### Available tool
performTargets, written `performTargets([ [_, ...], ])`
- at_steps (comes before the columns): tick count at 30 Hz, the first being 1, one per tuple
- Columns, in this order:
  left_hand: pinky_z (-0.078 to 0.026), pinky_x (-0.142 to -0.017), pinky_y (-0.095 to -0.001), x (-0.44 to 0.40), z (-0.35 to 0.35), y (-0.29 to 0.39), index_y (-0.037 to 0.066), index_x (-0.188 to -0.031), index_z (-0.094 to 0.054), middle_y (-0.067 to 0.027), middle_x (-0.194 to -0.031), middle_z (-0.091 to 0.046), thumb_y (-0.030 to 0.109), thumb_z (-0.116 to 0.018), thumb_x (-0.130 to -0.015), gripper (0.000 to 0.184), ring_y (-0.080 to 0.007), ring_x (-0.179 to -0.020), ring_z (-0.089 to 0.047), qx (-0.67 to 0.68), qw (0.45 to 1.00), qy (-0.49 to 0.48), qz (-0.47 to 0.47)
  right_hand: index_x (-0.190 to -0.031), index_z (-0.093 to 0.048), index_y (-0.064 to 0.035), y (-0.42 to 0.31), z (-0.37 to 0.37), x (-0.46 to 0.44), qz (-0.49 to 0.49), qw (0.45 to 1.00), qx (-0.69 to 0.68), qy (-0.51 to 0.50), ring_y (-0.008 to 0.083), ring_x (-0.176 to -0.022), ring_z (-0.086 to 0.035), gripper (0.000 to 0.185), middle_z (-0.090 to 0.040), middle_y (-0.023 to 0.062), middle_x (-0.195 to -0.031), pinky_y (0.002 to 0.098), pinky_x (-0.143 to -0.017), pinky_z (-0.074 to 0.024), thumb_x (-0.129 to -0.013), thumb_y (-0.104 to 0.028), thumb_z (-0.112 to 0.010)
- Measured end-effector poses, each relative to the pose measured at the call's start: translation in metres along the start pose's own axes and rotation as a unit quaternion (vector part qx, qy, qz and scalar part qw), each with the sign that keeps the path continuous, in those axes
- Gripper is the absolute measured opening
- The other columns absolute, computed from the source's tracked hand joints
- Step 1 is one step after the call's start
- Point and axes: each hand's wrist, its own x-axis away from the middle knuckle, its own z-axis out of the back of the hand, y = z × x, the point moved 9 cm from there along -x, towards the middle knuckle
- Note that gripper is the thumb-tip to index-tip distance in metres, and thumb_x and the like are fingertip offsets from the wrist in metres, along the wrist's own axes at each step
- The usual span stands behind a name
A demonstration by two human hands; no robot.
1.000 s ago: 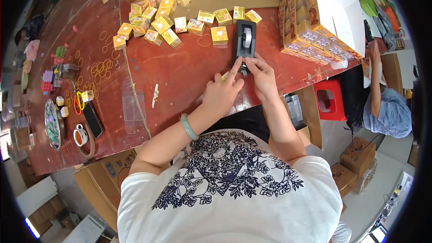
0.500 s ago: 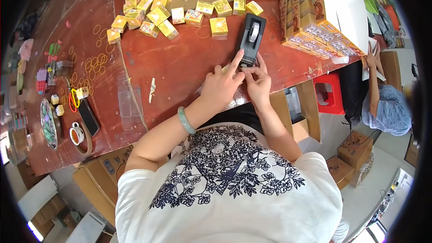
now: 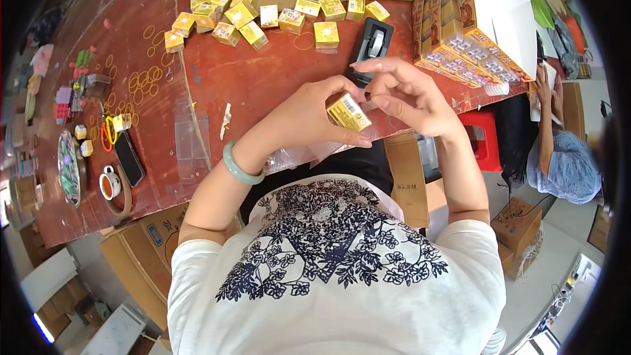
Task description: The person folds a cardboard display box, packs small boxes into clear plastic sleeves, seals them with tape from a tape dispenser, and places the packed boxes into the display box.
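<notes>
My left hand (image 3: 328, 108) holds a small yellow box (image 3: 349, 112) tilted between thumb and fingers, its barcode side showing. Close on its right is my right hand (image 3: 411, 98), fingers bent and partly apart, thumb toward the box; whether a bit of tape is between its fingertips is too small to tell. Behind both hands stands the black tape dispenser (image 3: 372, 46) with a roll of clear tape. Clear plastic film (image 3: 309, 151) lies at the table edge below my left hand.
Several yellow boxes (image 3: 327, 35) lie scattered at the back. A display carton (image 3: 453, 46) stands back right. On the left are rubber bands (image 3: 141, 85), a phone (image 3: 129, 159) and a cup (image 3: 110, 185). A red stool (image 3: 486, 141) and another person (image 3: 565, 164) are at the right.
My left hand has come away from the dispenser and turned, now showing the yellow box. My right hand has risen from the dispenser's front end and moved right.
</notes>
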Motion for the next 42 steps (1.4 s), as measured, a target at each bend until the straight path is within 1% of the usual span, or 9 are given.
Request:
performTargets([
  [8,-0.051,-0.081,-0.0295,-0.004,0.008,0.016,0.005,-0.117,-0.061,-0.0104,-0.096,-0.070,0.030,-0.087,-0.071,0.059,-0.0187,-0.084,-0.065,-0.104,0.994,-0.016,0.031,-0.131,-0.048,-0.0024,0.017,-0.015,-0.017,-0.014,0.993,-0.054,-0.106,0.0066,-0.067,-0.047,0.046,-0.053,0.0002,-0.074,0.0175,-0.062,-0.0361,-0.088,0.007,-0.064],
  [13,-0.050,-0.083,-0.0291,-0.006,0.010,0.003,0.005,-0.127,-0.055,-0.0132,-0.105,-0.069,0.029,-0.087,-0.073,0.068,-0.0203,-0.093,-0.065,0.002,0.994,0.013,0.109,-0.126,-0.049,-0.0031,0.051,0.005,-0.016,-0.121,0.985,-0.104,-0.064,0.0049,-0.069,-0.048,0.044,-0.054,-0.0011,-0.078,0.0159,-0.064,-0.0362,-0.087,0.001,-0.070],
  [18,-0.049,-0.086,-0.0266,0.005,0.008,0.009,0.007,-0.139,-0.042,-0.0148,-0.118,-0.064,0.020,-0.082,-0.079,0.073,-0.0216,-0.101,-0.063,0.210,0.974,0.069,-0.056,-0.124,-0.049,-0.0027,0.083,-0.010,0.000,-0.118,0.935,-0.324,0.077,0.0115,-0.081,-0.057,0.039,-0.059,0.0068,-0.094,0.0247,-0.069,-0.0493,-0.092,-0.011,-0.070],
  [23,-0.045,-0.103,-0.0383,0.037,0.046,-0.011,0.007,-0.139,-0.043,-0.0158,-0.126,-0.061,0.029,-0.083,-0.078,0.076,-0.0274,-0.108,-0.063,0.424,0.855,0.284,-0.094,-0.114,-0.058,-0.0012,0.044,-0.062,0.010,-0.122,0.851,-0.498,0.111,0.0138,-0.080,-0.060,0.025,-0.061,0.0096,-0.097,0.0257,-0.069,-0.0510,-0.093,-0.011,-0.068],
  [25,-0.040,-0.108,-0.0417,0.055,0.059,0.012,0.008,-0.139,-0.044,-0.0147,-0.125,-0.062,0.027,-0.084,-0.076,0.077,-0.0282,-0.108,-0.063,0.014,0.924,0.360,-0.128,-0.106,-0.063,-0.0007,0.043,-0.034,0.010,-0.058,0.962,-0.216,0.157,0.0137,-0.076,-0.059,0.018,-0.062,0.0091,-0.094,0.0246,-0.067,-0.0498,-0.093,-0.012,-0.068],
  [27,-0.035,-0.113,-0.0451,0.065,0.049,0.036,0.009,-0.139,-0.045,-0.0137,-0.124,-0.063,0.026,-0.084,-0.073,0.079,-0.0291,-0.108,-0.062,-0.398,0.824,0.377,-0.145,-0.098,-0.067,-0.0001,0.029,-0.015,0.008,0.010,0.977,0.089,0.191,0.0135,-0.071,-0.059,0.014,-0.063,0.0085,-0.091,0.0235,-0.065,-0.0485,-0.093,-0.013,-0.069],
  [33,-0.027,-0.117,-0.0495,0.070,0.033,0.016,0.009,-0.139,-0.047,-0.0129,-0.126,-0.063,0.028,-0.088,-0.064,0.087,-0.0304,-0.110,-0.062,-0.397,0.873,0.254,-0.128,-0.084,-0.070,0.0000,0.014,-0.019,-0.033,-0.046,0.999,0.008,-0.003,0.0121,-0.064,-0.055,0.018,-0.065,0.0063,-0.083,0.0209,-0.060,-0.0443,-0.093,-0.016,-0.070],
  [38,-0.035,-0.112,-0.0493,0.062,0.029,0.024,0.007,-0.129,-0.052,-0.0107,-0.118,-0.065,0.025,-0.090,-0.059,0.082,-0.0288,-0.104,-0.063,-0.321,0.911,0.235,-0.110,-0.086,-0.071,-0.0019,0.042,-0.041,-0.054,-0.110,0.978,-0.118,-0.130,0.0100,-0.063,-0.053,0.016,-0.066,0.0035,-0.080,0.0196,-0.058,-0.0411,-0.093,-0.017,-0.070],
  [42,-0.048,-0.095,-0.0403,0.064,0.031,-0.016,0.005,-0.122,-0.051,-0.0134,-0.111,-0.063,0.017,-0.091,-0.059,0.075,-0.0258,-0.102,-0.063,-0.167,0.916,0.328,-0.163,-0.089,-0.071,-0.0025,0.074,-0.070,-0.068,-0.107,0.904,-0.329,-0.251,0.0082,-0.066,-0.055,0.016,-0.067,0.0024,-0.080,0.0196,-0.060,-0.0430,-0.093,-0.018,-0.070],
])
